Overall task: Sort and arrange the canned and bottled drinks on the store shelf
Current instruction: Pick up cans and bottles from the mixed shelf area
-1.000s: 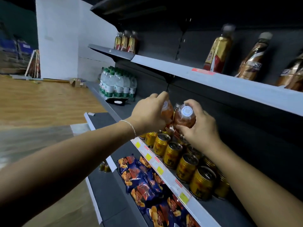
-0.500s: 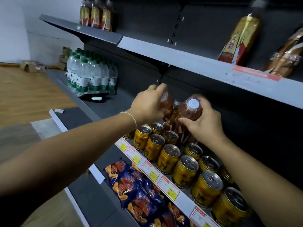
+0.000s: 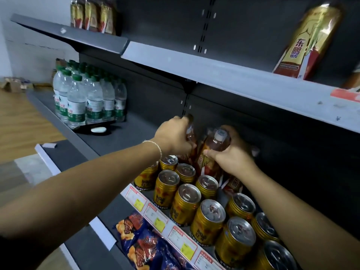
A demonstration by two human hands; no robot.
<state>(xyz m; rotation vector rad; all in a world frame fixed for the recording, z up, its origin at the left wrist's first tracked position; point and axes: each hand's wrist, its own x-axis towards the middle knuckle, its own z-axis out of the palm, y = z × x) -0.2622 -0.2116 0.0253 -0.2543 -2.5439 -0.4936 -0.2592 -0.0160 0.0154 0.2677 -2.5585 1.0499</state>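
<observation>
Both arms were stretched out over the gold cans (image 3: 187,203) toward the back of the middle shelf (image 3: 126,138). The left hand (image 3: 173,137) curled round one amber bottle (image 3: 191,133). The right hand (image 3: 232,155) gripped a second bottle (image 3: 214,147) just beside it, below its white cap.

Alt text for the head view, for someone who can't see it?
The left hand grips the left amber bottle, right hand the right amber bottle, behind rows of gold cans on a dark shelf. Water bottles stand farther left.
</observation>
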